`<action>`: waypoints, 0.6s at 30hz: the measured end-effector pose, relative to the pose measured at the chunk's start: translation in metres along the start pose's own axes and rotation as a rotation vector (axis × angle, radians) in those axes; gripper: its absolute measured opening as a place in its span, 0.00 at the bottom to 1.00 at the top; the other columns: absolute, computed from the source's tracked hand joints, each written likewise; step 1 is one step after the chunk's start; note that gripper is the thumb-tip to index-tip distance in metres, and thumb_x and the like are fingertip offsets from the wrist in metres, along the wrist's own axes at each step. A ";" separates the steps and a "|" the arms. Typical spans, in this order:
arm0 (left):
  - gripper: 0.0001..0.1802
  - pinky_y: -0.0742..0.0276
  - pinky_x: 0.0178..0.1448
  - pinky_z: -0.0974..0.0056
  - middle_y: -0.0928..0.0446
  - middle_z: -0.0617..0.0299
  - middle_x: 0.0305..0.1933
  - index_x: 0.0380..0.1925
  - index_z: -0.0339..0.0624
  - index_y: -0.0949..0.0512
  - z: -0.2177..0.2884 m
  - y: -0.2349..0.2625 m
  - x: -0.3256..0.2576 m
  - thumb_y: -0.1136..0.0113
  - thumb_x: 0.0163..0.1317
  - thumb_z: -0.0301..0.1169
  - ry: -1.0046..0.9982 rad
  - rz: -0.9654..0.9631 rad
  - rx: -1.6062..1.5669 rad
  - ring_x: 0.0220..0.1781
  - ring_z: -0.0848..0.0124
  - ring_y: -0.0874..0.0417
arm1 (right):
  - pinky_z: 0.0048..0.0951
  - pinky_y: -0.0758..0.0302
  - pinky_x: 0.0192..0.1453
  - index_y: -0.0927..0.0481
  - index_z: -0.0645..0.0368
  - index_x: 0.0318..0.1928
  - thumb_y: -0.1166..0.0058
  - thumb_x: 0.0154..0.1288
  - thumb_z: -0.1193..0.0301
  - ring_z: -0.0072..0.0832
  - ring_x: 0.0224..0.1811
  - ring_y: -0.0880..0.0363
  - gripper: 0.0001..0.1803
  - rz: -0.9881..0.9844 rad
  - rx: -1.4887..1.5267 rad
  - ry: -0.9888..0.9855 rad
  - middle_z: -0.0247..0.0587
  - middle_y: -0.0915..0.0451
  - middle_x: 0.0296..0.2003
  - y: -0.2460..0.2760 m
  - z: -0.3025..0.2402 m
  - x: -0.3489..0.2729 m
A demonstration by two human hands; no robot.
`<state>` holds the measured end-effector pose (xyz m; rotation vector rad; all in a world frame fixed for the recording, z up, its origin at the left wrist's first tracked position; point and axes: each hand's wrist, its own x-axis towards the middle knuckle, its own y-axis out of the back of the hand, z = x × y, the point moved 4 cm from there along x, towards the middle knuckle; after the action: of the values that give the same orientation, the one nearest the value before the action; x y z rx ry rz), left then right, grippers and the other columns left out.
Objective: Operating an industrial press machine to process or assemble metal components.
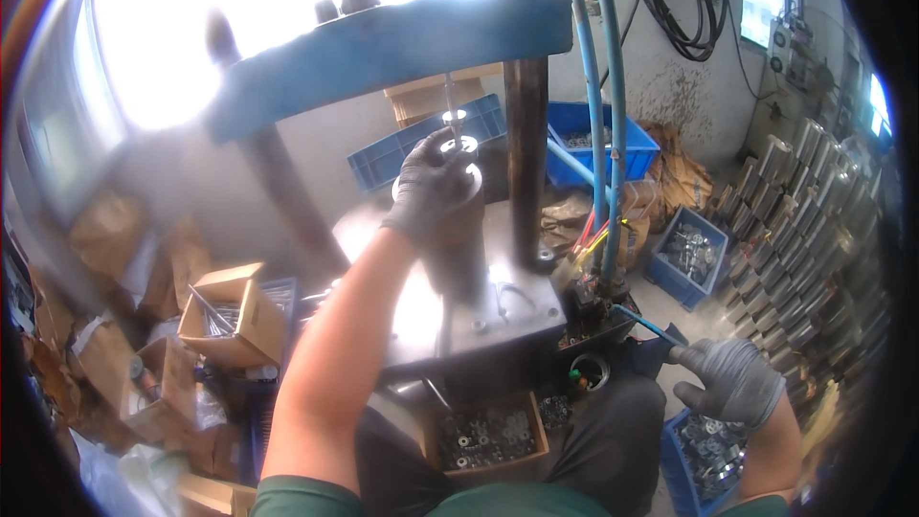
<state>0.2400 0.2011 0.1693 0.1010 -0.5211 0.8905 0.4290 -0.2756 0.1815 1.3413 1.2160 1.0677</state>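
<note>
My left hand (431, 187), in a dark grey glove, reaches up under the blue crossbeam (402, 53) of a press. Its fingers close around a shiny ring-shaped metal part (459, 145) on a thin upright rod (450, 91). Just below stands a metal cylinder (455, 254) on the steel press table (522, 302), partly hidden by that hand. At the right, my gloved right hand (732, 381) has its thumb and forefinger apart. The forefinger is at the dark end of a blue lever (643, 322); whether it touches is hard to tell.
A box of small metal parts (488, 436) lies between my knees. Blue bins (684, 268) and stacked metal tubes (785, 220) stand at the right. Cardboard boxes (244, 325) crowd the left. Blue hoses (613, 86) run down beside the dark press column (526, 163).
</note>
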 end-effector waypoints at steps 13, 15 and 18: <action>0.23 0.15 0.55 0.64 0.11 0.65 0.46 0.59 0.48 0.17 0.003 -0.005 -0.002 0.25 0.67 0.41 0.044 0.118 0.371 0.46 0.73 0.12 | 0.51 0.17 0.41 0.10 0.56 0.42 0.38 0.62 0.60 0.51 0.35 0.13 0.15 -0.176 -0.081 -0.032 0.47 0.13 0.34 -0.045 0.006 -0.030; 0.23 0.15 0.55 0.63 0.12 0.64 0.47 0.59 0.48 0.16 -0.011 0.009 0.008 0.25 0.67 0.41 0.034 0.115 0.373 0.47 0.72 0.12 | 0.50 0.16 0.44 0.11 0.56 0.41 0.39 0.64 0.58 0.51 0.36 0.12 0.15 -0.250 -0.117 -0.012 0.47 0.13 0.35 -0.053 0.004 -0.037; 0.23 0.15 0.56 0.61 0.13 0.62 0.48 0.58 0.48 0.16 -0.033 0.013 0.020 0.24 0.66 0.41 0.022 0.088 0.395 0.48 0.70 0.12 | 0.50 0.16 0.45 0.13 0.56 0.38 0.41 0.65 0.57 0.50 0.37 0.12 0.16 -0.286 -0.103 -0.025 0.47 0.13 0.35 -0.070 0.002 -0.052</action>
<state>0.2533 0.2338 0.1484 0.4298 -0.3254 1.0714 0.4172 -0.3271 0.1127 1.0619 1.2734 0.8941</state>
